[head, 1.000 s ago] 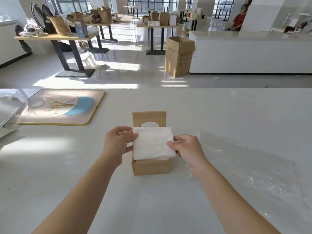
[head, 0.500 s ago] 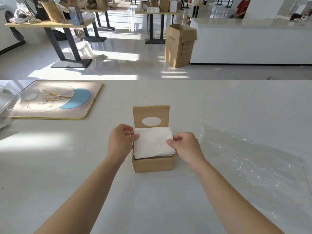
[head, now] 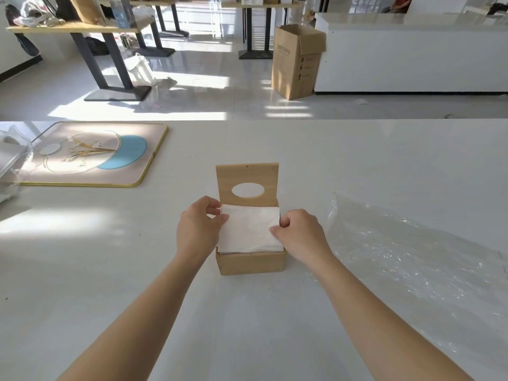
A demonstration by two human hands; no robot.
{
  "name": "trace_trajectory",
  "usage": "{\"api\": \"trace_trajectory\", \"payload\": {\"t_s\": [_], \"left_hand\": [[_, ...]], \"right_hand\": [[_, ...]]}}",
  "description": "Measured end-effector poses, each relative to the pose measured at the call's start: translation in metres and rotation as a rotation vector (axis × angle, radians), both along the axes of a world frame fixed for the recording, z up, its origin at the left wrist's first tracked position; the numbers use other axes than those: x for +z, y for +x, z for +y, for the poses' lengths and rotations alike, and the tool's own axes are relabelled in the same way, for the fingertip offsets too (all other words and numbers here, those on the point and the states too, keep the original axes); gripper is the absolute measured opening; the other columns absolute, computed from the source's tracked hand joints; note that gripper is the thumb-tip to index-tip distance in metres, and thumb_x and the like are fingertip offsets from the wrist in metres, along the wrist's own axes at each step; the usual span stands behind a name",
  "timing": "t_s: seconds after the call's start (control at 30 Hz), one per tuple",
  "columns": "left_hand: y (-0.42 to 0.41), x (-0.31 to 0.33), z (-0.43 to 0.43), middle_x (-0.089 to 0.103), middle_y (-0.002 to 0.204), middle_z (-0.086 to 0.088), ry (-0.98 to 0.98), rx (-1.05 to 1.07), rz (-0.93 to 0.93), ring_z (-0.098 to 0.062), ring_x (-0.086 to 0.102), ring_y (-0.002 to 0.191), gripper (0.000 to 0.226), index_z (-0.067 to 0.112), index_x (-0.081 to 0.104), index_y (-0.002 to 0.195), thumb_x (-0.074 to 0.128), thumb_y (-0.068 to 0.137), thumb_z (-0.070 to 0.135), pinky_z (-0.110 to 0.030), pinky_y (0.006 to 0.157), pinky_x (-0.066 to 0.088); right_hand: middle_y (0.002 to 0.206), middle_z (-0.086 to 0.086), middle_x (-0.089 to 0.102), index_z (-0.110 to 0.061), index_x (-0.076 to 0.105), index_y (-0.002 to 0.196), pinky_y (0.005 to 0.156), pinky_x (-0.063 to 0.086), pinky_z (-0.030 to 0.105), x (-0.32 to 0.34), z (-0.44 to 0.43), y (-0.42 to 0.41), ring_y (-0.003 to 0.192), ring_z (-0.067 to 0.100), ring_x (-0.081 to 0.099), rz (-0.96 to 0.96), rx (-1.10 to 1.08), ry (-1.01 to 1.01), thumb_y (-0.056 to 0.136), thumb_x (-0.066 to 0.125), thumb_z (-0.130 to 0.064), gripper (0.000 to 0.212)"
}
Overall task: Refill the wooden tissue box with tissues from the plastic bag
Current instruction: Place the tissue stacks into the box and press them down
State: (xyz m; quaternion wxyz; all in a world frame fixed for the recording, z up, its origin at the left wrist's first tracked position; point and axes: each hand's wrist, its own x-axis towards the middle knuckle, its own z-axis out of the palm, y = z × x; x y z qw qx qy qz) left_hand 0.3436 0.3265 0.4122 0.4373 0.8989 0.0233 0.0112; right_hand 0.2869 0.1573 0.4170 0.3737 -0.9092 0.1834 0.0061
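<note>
A small wooden tissue box stands on the white table in front of me, its lid with an oval hole tipped up at the back. A white stack of tissues sits in the box's open top, its upper face level with the rim. My left hand grips the stack's left edge and my right hand grips its right edge. The clear plastic bag lies flat and crumpled on the table to the right, with nothing visible inside.
A decorated tray with a gold rim lies at the back left, next to a clear plastic container at the left edge. Beyond the table are a cardboard carton, desks and a white counter.
The tissue stack has gone down into the box between both hands. The camera has tilted down, so the box sits higher in view.
</note>
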Motion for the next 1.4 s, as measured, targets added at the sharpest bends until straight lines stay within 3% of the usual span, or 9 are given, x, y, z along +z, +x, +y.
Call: {"api": "trace_trajectory", "payload": {"t_s": [0.37,0.53,0.63,0.73,0.9,1.03,1.17,1.33,1.4], "left_hand": [[-0.006,-0.003,-0.004,0.063,0.095,0.008,0.191,-0.065,-0.027,-0.015,0.050,0.083,0.021,0.020,0.057,0.101,0.066,0.082,0.015,-0.028,0.063,0.035],[-0.015,0.000,-0.005,0.058,0.113,-0.005,0.272,-0.116,-0.183,-0.026,0.053,0.105,0.033,0.012,0.055,0.115,0.064,0.083,0.011,-0.036,0.080,0.044],[-0.024,0.002,-0.003,0.064,0.106,-0.009,0.338,-0.300,-0.359,-0.031,0.058,0.098,0.029,0.005,0.063,0.107,0.068,0.078,0.006,-0.036,0.082,0.042],[-0.029,0.000,0.001,0.070,0.105,-0.008,0.479,-0.459,-0.390,-0.031,0.064,0.093,0.028,0.005,0.067,0.103,0.070,0.075,0.007,-0.038,0.089,0.043],[-0.026,-0.002,0.006,0.058,0.131,0.003,0.620,-0.563,-0.315,-0.019,0.054,0.119,0.037,0.017,0.060,0.122,0.058,0.086,0.026,-0.032,0.110,0.023],[-0.020,-0.007,0.008,0.041,0.146,0.011,0.715,-0.610,-0.270,-0.006,0.037,0.133,0.043,0.024,0.047,0.133,0.046,0.091,0.037,-0.030,0.115,0.008],[-0.020,-0.006,0.004,0.039,0.147,0.011,0.751,-0.607,-0.239,-0.008,0.036,0.133,0.044,0.024,0.045,0.134,0.048,0.091,0.037,-0.032,0.115,0.010],[-0.020,0.000,0.002,0.048,0.138,0.008,0.855,-0.578,-0.297,-0.012,0.042,0.129,0.045,0.019,0.047,0.129,0.054,0.088,0.037,-0.033,0.114,0.016],[-0.019,0.000,0.001,0.046,0.139,0.006,0.892,-0.572,-0.257,-0.013,0.040,0.131,0.046,0.017,0.046,0.128,0.054,0.088,0.039,-0.035,0.114,0.017]], "right_hand": [[0.055,0.002,0.033,-0.015,0.027,0.054,0.043,0.021,0.027,0.007,0.004,0.012,0.053,0.024,0.035,0.131,0.111,-0.250,0.074,0.055,-0.008,0.035],[0.074,0.007,0.051,-0.010,0.040,0.064,0.052,0.031,0.028,0.001,0.009,0.008,0.065,0.030,0.047,0.087,0.131,-0.353,0.081,0.053,-0.008,0.021],[0.084,0.011,0.057,-0.008,0.046,0.071,0.058,0.035,0.030,-0.001,0.009,0.006,0.069,0.031,0.048,0.058,0.130,-0.355,0.083,0.051,-0.010,0.013],[0.088,0.012,0.060,-0.008,0.048,0.074,0.059,0.036,0.031,-0.002,0.009,0.005,0.071,0.032,0.049,0.032,0.125,-0.362,0.083,0.051,-0.012,0.010],[0.092,0.010,0.060,-0.011,0.045,0.076,0.060,0.035,0.032,-0.008,0.009,0.003,0.074,0.029,0.053,-0.050,0.150,-0.425,0.088,0.049,-0.014,0.013],[0.094,0.009,0.060,-0.008,0.053,0.086,0.065,0.036,0.034,-0.012,0.009,0.003,0.081,0.031,0.057,-0.100,0.123,-0.471,0.089,0.049,-0.016,0.009],[0.097,0.007,0.061,-0.007,0.058,0.096,0.074,0.034,0.035,-0.012,0.007,0.001,0.089,0.030,0.055,-0.304,0.252,-0.546,0.081,0.059,-0.011,0.016],[0.112,0.005,0.067,-0.007,0.064,0.109,0.081,0.032,0.035,-0.002,-0.001,-0.002,0.097,0.021,0.065,-0.485,0.504,-0.670,0.062,0.074,-0.003,0.048],[0.106,0.004,0.069,-0.008,0.067,0.099,0.079,0.028,0.035,0.001,-0.004,0.000,0.096,0.020,0.066,-0.510,0.580,-0.690,0.061,0.073,-0.003,0.039]]}}
